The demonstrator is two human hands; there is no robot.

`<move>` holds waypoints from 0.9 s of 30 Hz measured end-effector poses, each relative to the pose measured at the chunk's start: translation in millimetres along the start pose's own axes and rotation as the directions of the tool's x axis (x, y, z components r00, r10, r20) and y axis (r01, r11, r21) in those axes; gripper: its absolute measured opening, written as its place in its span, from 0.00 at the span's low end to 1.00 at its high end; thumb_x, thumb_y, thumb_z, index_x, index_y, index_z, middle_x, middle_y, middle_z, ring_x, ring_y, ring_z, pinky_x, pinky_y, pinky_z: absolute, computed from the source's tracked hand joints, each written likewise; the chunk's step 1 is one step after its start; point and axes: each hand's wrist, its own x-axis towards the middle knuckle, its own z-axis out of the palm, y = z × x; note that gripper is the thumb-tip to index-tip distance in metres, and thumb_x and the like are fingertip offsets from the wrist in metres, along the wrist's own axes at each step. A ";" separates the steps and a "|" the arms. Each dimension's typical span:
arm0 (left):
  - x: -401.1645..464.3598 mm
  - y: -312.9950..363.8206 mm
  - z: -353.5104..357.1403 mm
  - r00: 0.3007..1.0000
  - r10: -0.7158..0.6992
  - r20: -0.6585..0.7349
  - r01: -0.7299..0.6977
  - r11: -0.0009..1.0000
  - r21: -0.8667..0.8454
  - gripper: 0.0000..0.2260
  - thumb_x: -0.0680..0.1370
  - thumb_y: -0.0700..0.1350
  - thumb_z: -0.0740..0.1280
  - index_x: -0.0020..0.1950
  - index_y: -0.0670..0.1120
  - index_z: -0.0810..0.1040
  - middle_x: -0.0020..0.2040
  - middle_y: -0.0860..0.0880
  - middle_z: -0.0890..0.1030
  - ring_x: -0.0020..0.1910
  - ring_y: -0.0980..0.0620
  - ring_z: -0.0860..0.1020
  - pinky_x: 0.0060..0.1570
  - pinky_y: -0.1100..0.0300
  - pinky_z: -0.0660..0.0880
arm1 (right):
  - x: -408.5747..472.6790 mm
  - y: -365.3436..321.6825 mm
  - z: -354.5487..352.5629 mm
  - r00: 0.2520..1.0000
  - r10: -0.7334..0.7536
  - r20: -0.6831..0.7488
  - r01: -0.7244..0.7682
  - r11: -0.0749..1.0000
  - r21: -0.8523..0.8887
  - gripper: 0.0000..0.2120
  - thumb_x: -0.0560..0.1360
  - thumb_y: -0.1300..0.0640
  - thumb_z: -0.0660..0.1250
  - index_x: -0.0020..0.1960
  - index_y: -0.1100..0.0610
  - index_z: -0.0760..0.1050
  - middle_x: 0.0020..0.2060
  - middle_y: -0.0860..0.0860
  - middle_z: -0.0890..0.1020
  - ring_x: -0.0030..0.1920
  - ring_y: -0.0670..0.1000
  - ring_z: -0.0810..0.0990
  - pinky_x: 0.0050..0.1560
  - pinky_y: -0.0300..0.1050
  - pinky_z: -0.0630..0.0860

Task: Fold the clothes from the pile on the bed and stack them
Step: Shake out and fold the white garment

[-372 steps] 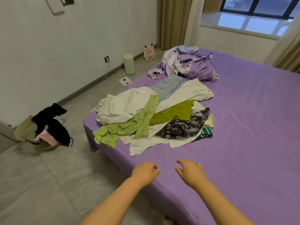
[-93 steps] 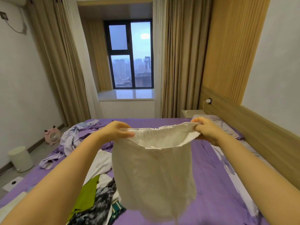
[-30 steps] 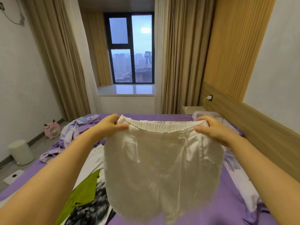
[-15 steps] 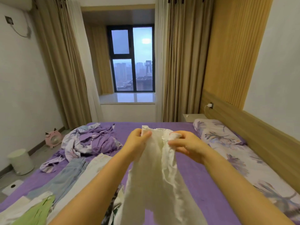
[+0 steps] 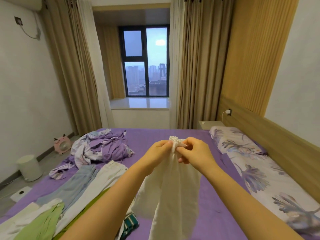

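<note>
1. Midair above the purple bed point(image 5: 173, 135), the left hand point(image 5: 158, 150) and right hand point(image 5: 194, 151) each pinched the gathered waistband of white shorts point(image 5: 173, 191), which hung folded lengthwise.
2. Likely light, limp and easily creased, the fabric looked best gripped at the elastic band.
3. Unfolded clothes point(image 5: 83, 186) lay in a pile at left.

Single head-worn view, forward and down over the bed point(image 5: 216, 213).
</note>
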 end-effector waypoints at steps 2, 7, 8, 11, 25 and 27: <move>-4.9 -0.5 -0.6 0.992 0.030 0.119 -0.031 1.000 0.001 0.10 0.78 0.56 0.66 0.56 0.55 0.80 0.55 0.53 0.82 0.58 0.54 0.78 0.58 0.59 0.76 | 0.4 -1.5 1.1 1.000 -0.016 0.012 0.016 1.000 -0.004 0.05 0.74 0.58 0.69 0.43 0.60 0.76 0.32 0.50 0.82 0.30 0.43 0.82 0.31 0.37 0.77; -3.7 -3.6 -6.8 0.997 0.071 0.042 -0.071 0.997 0.011 0.15 0.75 0.43 0.72 0.61 0.46 0.76 0.56 0.44 0.81 0.56 0.45 0.80 0.57 0.48 0.78 | 4.1 3.6 -10.0 0.987 -0.152 0.060 0.147 0.985 0.088 0.16 0.71 0.59 0.73 0.54 0.47 0.74 0.42 0.47 0.80 0.45 0.44 0.79 0.45 0.33 0.74; -3.3 -2.6 -10.3 0.997 0.068 0.044 -0.067 0.997 -0.027 0.14 0.76 0.43 0.71 0.61 0.47 0.76 0.56 0.43 0.81 0.56 0.45 0.80 0.57 0.47 0.78 | 5.4 8.4 -15.0 0.982 -0.185 0.044 0.183 0.982 0.037 0.20 0.71 0.58 0.74 0.58 0.45 0.72 0.47 0.46 0.79 0.50 0.45 0.77 0.49 0.32 0.72; -5.4 2.3 -21.8 0.991 0.076 0.108 -0.052 0.978 -0.202 0.13 0.78 0.41 0.67 0.63 0.46 0.76 0.58 0.43 0.81 0.56 0.45 0.81 0.54 0.50 0.79 | 6.2 30.4 -30.4 0.992 -0.105 0.069 0.107 0.994 -0.022 0.36 0.68 0.50 0.76 0.71 0.44 0.63 0.64 0.43 0.70 0.64 0.43 0.67 0.63 0.40 0.66; -7.0 -5.4 -39.6 0.997 -0.070 0.034 0.074 0.988 -0.138 0.13 0.80 0.37 0.60 0.58 0.51 0.78 0.48 0.51 0.83 0.42 0.56 0.83 0.38 0.63 0.79 | 5.1 58.9 -30.6 0.952 0.125 0.280 -0.255 0.830 0.497 0.16 0.69 0.55 0.73 0.57 0.57 0.79 0.51 0.54 0.85 0.50 0.54 0.84 0.46 0.45 0.81; -7.1 -12.3 -42.4 0.997 -0.076 0.026 0.075 0.997 0.012 0.12 0.80 0.39 0.63 0.58 0.53 0.77 0.51 0.52 0.83 0.46 0.57 0.82 0.41 0.65 0.78 | 9.1 58.4 -29.4 0.955 0.140 0.262 -0.244 0.873 0.422 0.11 0.73 0.57 0.71 0.56 0.55 0.79 0.49 0.51 0.85 0.48 0.51 0.85 0.43 0.42 0.80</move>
